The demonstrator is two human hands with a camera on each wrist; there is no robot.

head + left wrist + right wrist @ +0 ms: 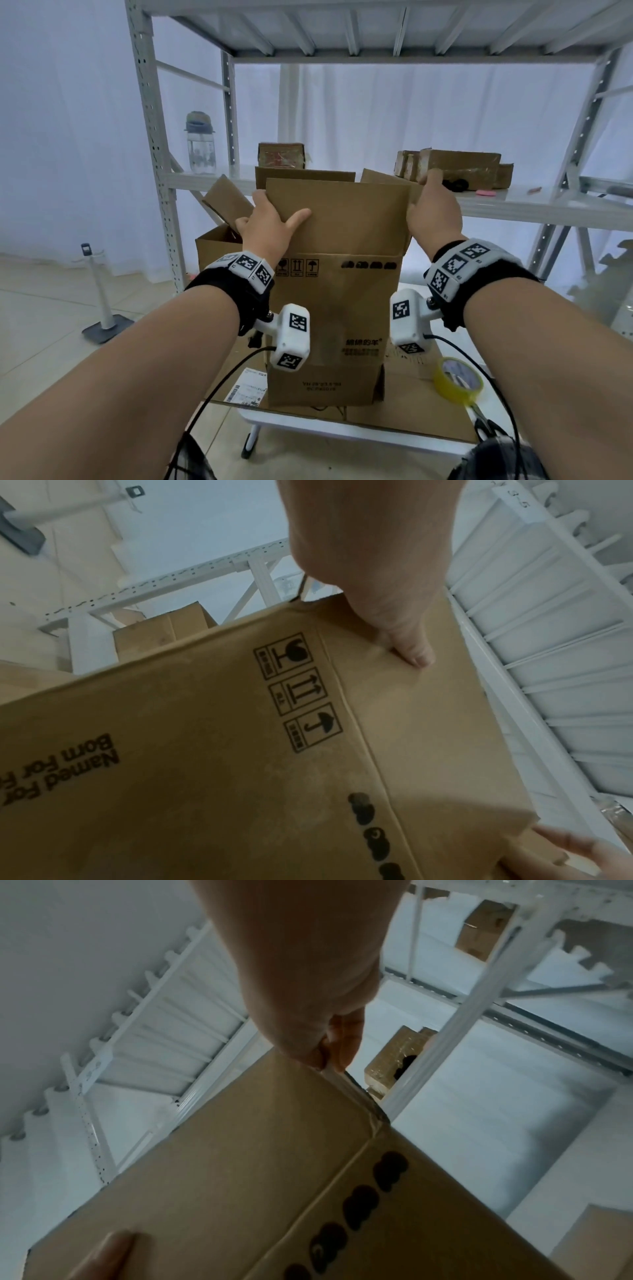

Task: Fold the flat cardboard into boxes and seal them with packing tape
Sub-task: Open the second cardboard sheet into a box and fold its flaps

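A brown cardboard box [334, 308] stands upright on a small white table [342, 430], its top flaps raised. My left hand [270, 222] grips the near flap's left edge, thumb [411, 650] flat on the outer face, fingers behind it. My right hand [433, 209] pinches the flap's right corner [329, 1058]. A yellow roll of packing tape [457, 380] lies on flat cardboard [411, 404] to the box's right.
A white metal rack [376, 192] stands behind, holding several wrapped brown parcels [455, 168] and a water bottle [200, 144]. Another open carton [219, 236] sits behind on the left. Scissors [486, 425] lie by the tape. A stand [102, 308] is on the floor at left.
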